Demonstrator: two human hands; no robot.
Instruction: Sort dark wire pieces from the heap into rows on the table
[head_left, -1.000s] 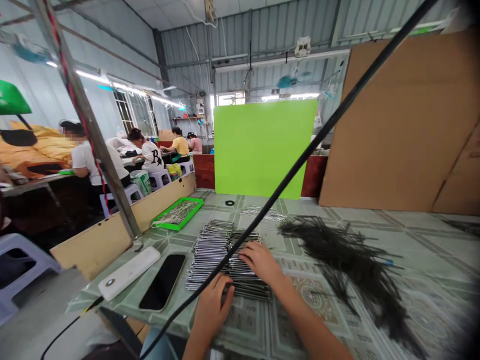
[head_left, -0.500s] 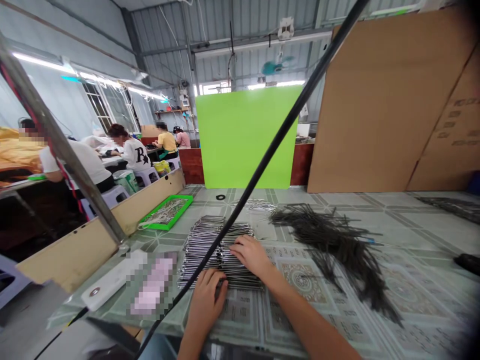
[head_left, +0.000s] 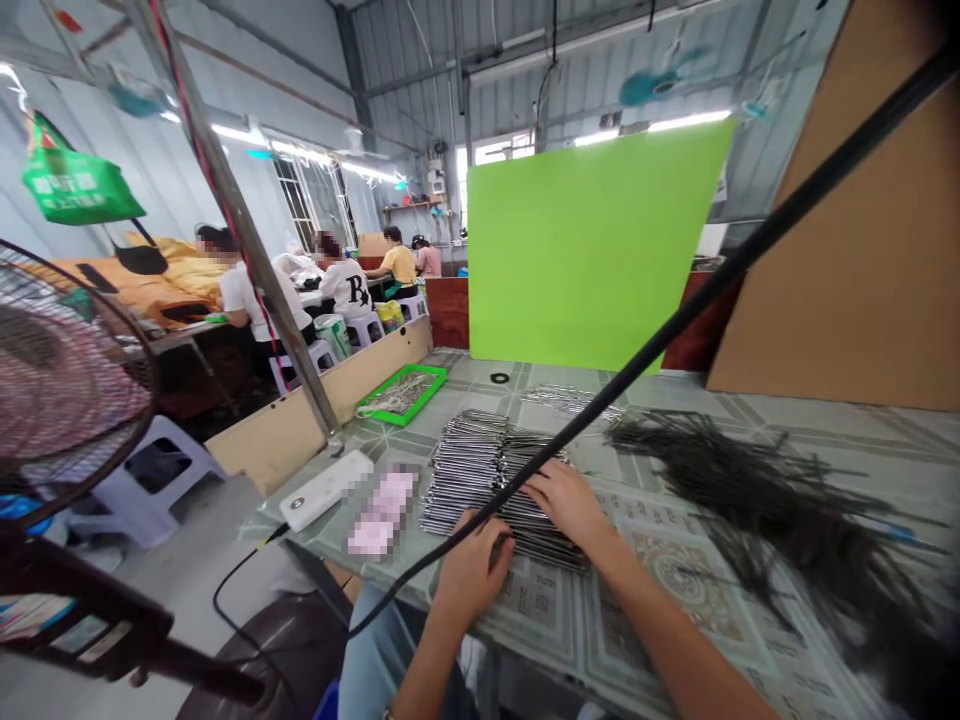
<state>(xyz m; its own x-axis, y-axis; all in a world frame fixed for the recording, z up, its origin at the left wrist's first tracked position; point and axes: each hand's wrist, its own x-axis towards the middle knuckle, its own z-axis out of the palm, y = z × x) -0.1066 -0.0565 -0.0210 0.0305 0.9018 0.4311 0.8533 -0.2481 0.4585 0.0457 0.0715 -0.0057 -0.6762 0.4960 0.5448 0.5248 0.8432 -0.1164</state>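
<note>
Two side-by-side stacks of thin, shiny metal rods point(head_left: 466, 470) with dark sections lie on the table in front of me. My right hand point(head_left: 568, 503) rests on the right-hand stack, its fingers stretched over the rods. At the near edge of the stacks is my left hand point(head_left: 474, 562), fingers bent forward and thumb apart. A black cord point(head_left: 637, 365) crosses in front of the rods and hides part of the left fingertips. Neither hand visibly lifts a rod.
Dark thin strands point(head_left: 720, 470) lie in a heap on the right. Loose silver rods point(head_left: 562, 398) are behind the stacks. To the left are a green tray point(head_left: 442, 378), a white power bank-like device point(head_left: 322, 492) and a blurred pink object point(head_left: 384, 510). A fan point(head_left: 67, 370) stands far left.
The view has swung left, bringing the fan and a green bag into sight. Both hands stay at about the same places on the rod stacks.
</note>
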